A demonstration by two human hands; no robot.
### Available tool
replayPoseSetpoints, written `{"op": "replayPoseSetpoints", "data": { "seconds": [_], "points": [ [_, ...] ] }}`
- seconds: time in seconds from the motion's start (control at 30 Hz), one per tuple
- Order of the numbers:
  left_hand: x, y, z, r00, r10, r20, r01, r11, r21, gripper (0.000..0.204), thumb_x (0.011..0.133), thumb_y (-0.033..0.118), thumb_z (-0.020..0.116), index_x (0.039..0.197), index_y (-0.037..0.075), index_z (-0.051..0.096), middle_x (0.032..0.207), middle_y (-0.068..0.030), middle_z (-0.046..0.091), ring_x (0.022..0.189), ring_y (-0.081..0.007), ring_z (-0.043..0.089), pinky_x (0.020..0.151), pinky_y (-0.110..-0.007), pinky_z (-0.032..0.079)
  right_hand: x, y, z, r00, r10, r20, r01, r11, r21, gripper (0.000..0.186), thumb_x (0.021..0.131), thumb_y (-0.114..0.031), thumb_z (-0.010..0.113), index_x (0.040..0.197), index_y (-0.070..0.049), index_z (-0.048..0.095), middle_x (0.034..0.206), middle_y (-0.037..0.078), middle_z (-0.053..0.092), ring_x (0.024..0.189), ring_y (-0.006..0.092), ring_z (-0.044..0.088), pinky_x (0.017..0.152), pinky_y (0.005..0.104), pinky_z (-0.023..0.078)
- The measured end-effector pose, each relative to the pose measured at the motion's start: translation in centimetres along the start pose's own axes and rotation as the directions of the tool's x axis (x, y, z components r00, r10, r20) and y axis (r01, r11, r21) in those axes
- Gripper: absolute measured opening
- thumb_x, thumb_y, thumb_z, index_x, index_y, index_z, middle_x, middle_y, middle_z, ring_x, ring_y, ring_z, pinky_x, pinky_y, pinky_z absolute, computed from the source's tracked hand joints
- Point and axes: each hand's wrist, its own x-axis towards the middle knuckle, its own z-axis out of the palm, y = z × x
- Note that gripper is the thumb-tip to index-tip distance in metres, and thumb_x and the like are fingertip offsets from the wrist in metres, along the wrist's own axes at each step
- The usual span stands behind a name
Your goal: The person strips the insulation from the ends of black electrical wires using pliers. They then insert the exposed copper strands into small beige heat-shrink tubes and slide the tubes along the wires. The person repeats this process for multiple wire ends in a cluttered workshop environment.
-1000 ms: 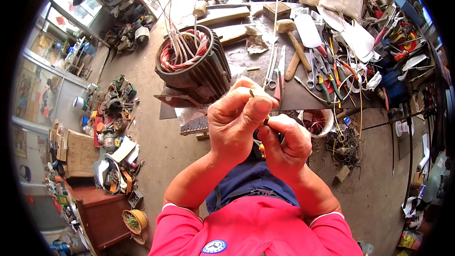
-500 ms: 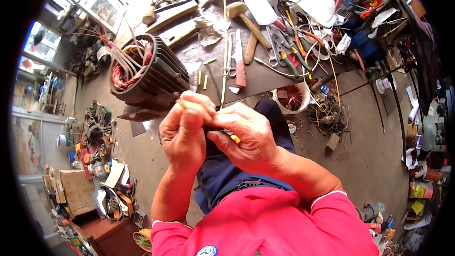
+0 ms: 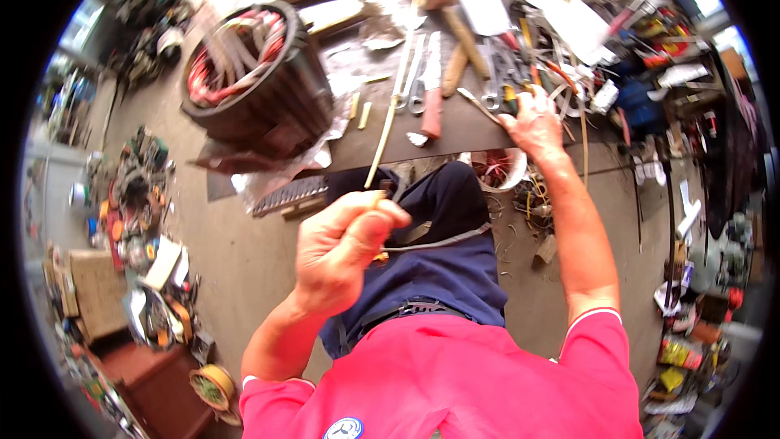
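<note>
My left hand (image 3: 345, 248) is raised over my lap, closed, with thumb and fingers pinching a small yellowish piece (image 3: 379, 197), mostly hidden by the fingers. A long pale yellow strip (image 3: 386, 130) runs down past the bench edge to just above this hand; whether they touch I cannot tell. My right hand (image 3: 536, 126) reaches out over the bench, fingers stretched and thumb apart, over pliers with coloured handles (image 3: 510, 99). Nothing shows clearly in its grip. Short yellow tube pieces (image 3: 364, 115) lie near a red-handled knife (image 3: 432, 89) and scissors (image 3: 415, 97).
A ribbed motor housing (image 3: 305, 102) with red and white windings stands at the bench's left. A wooden mallet (image 3: 463, 28) and more tools lie farther back. Below the bench edge stands a white bucket (image 3: 517, 169) of wire scraps. A grey cord-like strip (image 3: 443, 241) crosses my lap.
My hands, close together before, are apart. The right hand has moved out right to the tools on the bench; the left stays over my lap, slightly lower. The view has shifted.
</note>
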Motion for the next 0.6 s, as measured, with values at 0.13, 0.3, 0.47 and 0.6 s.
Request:
{"op": "replayPoseSetpoints", "data": {
  "seconds": [0.13, 0.3, 0.47, 0.6],
  "points": [
    [-0.1, 0.7, 0.0, 0.985, 0.106, 0.132, -0.134, 0.967, 0.217, 0.027, 0.1, 0.017, 0.063, 0.112, -0.007, 0.068, 0.092, -0.0045, 0.064, 0.075, -0.0069, 0.058, 0.069, -0.022, 0.047, 2.9, 0.4, -0.1, 0.982, 0.048, 0.184, -0.041, 0.998, -0.046, 0.042, 0.084, -0.031, 0.07, 0.117, -0.006, 0.064, 0.138, 0.021, 0.05, 0.125, 0.0389, 0.051, 0.105, 0.0476, 0.044],
    [-0.8, 0.4, -0.9, 0.995, 0.065, 0.079, -0.083, 0.965, 0.248, 0.025, 0.099, 0.017, 0.065, 0.111, -0.004, 0.07, 0.096, -0.0032, 0.065, 0.08, -0.0076, 0.056, 0.075, -0.021, 0.046, 4.1, 1.4, -5.9, 0.896, 0.092, 0.435, -0.262, 0.9, 0.349, 0.039, 0.079, -0.028, 0.064, 0.103, 0.002, 0.066, 0.093, 0.013, 0.065, 0.085, 0.0232, 0.062, 0.08, 0.0358, 0.048],
    [-0.1, -0.1, -1.1, 0.986, 0.092, 0.136, -0.123, 0.963, 0.24, 0.028, 0.098, 0.023, 0.066, 0.103, -0.004, 0.071, 0.086, -0.004, 0.066, 0.078, -0.0101, 0.056, 0.073, -0.024, 0.046, -2.7, 1.0, -14.3, 0.893, -0.12, 0.434, -0.271, 0.625, 0.732, 0.026, 0.08, -0.019, 0.067, 0.097, 0.001, 0.061, 0.087, 0.006, 0.057, 0.078, 0.0158, 0.054, 0.074, 0.0314, 0.046],
    [0.3, -0.2, -1.1, 0.95, 0.123, 0.287, -0.228, 0.902, 0.367, 0.026, 0.096, 0.02, 0.068, 0.1, -0.005, 0.069, 0.084, -0.0109, 0.069, 0.076, -0.019, 0.065, 0.07, -0.029, 0.051, -9.5, -3.1, -19.1, 0.76, -0.65, -0.012, 0.645, 0.752, 0.137, 0.021, 0.073, 0.005, 0.068, 0.087, -0.003, 0.055, 0.105, 0.012, 0.059, 0.092, 0.0297, 0.06, 0.079, 0.038, 0.047]
  ]
}}
